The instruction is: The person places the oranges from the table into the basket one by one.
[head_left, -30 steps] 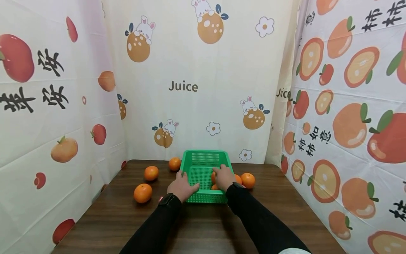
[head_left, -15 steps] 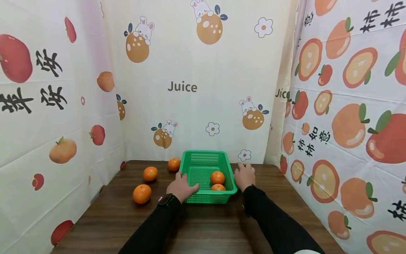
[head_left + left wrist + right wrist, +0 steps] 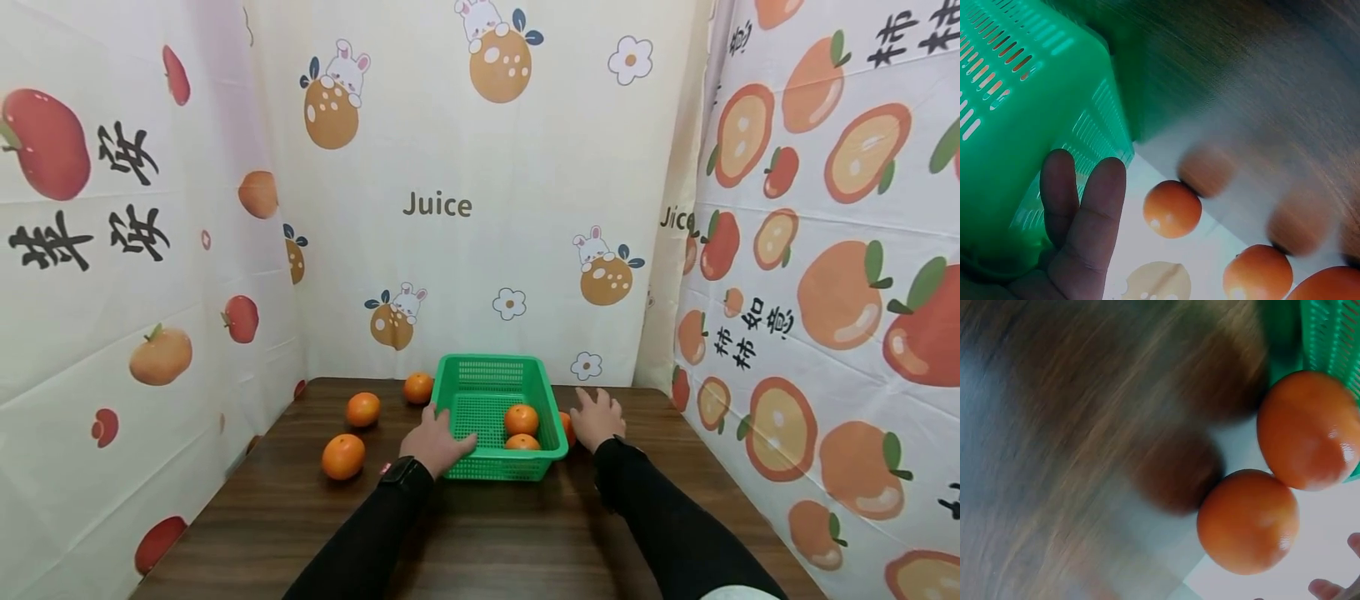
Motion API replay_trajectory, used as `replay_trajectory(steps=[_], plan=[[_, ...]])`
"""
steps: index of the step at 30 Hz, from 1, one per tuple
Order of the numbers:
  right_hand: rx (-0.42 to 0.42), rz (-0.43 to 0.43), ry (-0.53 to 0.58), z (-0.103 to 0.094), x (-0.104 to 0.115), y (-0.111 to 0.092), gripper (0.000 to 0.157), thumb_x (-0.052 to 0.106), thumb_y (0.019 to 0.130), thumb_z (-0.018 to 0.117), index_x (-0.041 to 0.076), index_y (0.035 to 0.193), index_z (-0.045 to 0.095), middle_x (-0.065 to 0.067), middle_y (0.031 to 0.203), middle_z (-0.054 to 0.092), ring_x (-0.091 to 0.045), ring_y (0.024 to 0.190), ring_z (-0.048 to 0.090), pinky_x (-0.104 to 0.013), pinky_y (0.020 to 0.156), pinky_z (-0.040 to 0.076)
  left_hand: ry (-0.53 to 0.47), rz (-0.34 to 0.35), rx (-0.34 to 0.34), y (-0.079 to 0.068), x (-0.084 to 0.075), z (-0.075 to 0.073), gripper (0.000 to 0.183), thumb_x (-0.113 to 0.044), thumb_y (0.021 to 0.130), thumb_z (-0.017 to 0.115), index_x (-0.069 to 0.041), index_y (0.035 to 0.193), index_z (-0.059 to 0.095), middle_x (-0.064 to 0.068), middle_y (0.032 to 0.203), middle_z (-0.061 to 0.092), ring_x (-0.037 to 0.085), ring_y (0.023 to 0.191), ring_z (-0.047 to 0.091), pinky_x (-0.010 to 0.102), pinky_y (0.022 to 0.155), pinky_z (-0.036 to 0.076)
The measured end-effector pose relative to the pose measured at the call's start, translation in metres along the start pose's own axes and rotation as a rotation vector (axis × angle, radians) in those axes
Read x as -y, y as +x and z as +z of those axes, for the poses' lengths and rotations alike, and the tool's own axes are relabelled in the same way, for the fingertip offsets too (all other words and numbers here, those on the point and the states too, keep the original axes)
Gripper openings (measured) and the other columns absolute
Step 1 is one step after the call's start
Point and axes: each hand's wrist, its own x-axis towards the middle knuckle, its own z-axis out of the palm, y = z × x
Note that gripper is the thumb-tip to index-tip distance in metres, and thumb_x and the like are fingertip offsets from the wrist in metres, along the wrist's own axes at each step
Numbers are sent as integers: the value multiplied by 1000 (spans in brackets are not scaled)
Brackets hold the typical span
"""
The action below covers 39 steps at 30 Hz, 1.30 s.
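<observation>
A green plastic basket [image 3: 480, 467] stands in the middle of the table, with two oranges [image 3: 521, 419] inside near its right wall. My left hand [image 3: 435, 442] rests at its front left corner, thumb over the rim. In the left wrist view, straight fingers [image 3: 1099, 200] lie along the basket's outer wall. My right hand [image 3: 597, 419] is spread at the basket's right side, just beside an orange [image 3: 567, 429] partly hidden behind the rim. Two oranges [image 3: 1247, 522] sit close together there in the right wrist view, with fingertips [image 3: 1324, 589] apart from them at the lower corner.
Left of the basket, three loose oranges [image 3: 343, 457] lie spread on the dark wooden table [image 3: 495, 542]. Fruit-printed cloths hang on the left [image 3: 225, 392] and right [image 3: 750, 350], and a cream cloth [image 3: 480, 275] closes off the back.
My right hand has moved from over the basket's right side out to the table on its right, uncovering the two oranges inside. My left hand stays at the front left corner.
</observation>
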Motion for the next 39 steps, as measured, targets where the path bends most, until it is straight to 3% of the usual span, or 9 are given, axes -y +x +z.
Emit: replay_trajectory(steps=[5, 10, 13, 17, 22, 28, 34, 39], plan=[[83, 1, -49, -1, -13, -2, 56, 34, 110, 47, 14, 163, 44, -28, 173, 22, -61, 154, 19, -82, 113, 28, 10, 8, -1, 3, -5, 4, 94, -73, 91, 59, -7, 158, 50, 23, 166, 38, 36, 109, 71, 51, 92, 59], [139, 19, -65, -7, -19, -9, 53, 31, 113, 42, 7, 160, 46, -29, 171, 27, -59, 153, 25, -80, 114, 30, 1, 11, 15, 4, -13, 6, 95, -73, 89, 58, -8, 158, 50, 22, 166, 37, 35, 107, 70, 51, 92, 58], [126, 17, -63, -9, -20, -14, 51, 29, 113, 41, 5, 157, 49, -28, 169, 33, -58, 151, 31, -78, 114, 32, -7, 18, 19, 3, -16, 5, 94, -72, 89, 60, -8, 158, 51, 22, 166, 37, 35, 104, 70, 51, 91, 58], [71, -21, -47, -10, -22, -17, 45, 22, 111, 43, 5, 150, 56, -29, 159, 44, -61, 138, 41, -77, 104, 41, 1, 32, 8, 3, -19, 2, 92, -71, 91, 60, -7, 156, 52, 23, 165, 38, 34, 99, 70, 51, 89, 59], [78, -28, -40, -15, -21, -20, 42, 12, 104, 49, 4, 144, 57, -32, 147, 43, -62, 119, 45, -73, 91, 46, 21, 34, 4, 3, -19, -3, 91, -71, 91, 58, -8, 156, 53, 23, 164, 39, 33, 97, 69, 50, 89, 59], [118, -8, -96, -16, -14, -21, 39, 16, 102, 60, -1, 138, 55, -36, 136, 39, -58, 102, 50, -66, 92, 46, 8, 27, 0, 3, -13, -4, 89, -69, 92, 61, -8, 156, 52, 23, 164, 38, 35, 99, 70, 53, 91, 58], [126, -16, -27, -9, -10, -35, 42, 19, 101, 60, -5, 135, 52, -40, 131, 41, -59, 104, 48, -69, 96, 39, 10, 8, 11, 3, -4, -1, 89, -70, 92, 61, -8, 156, 52, 22, 165, 38, 35, 101, 69, 53, 91, 58], [166, -13, -47, 4, -11, -37, 42, 21, 105, 58, -2, 140, 51, -40, 135, 41, -59, 109, 48, -72, 99, 38, 4, 10, 6, 0, 1, -1, 89, -69, 92, 62, -7, 155, 53, 24, 165, 38, 36, 101, 70, 54, 90, 58]])
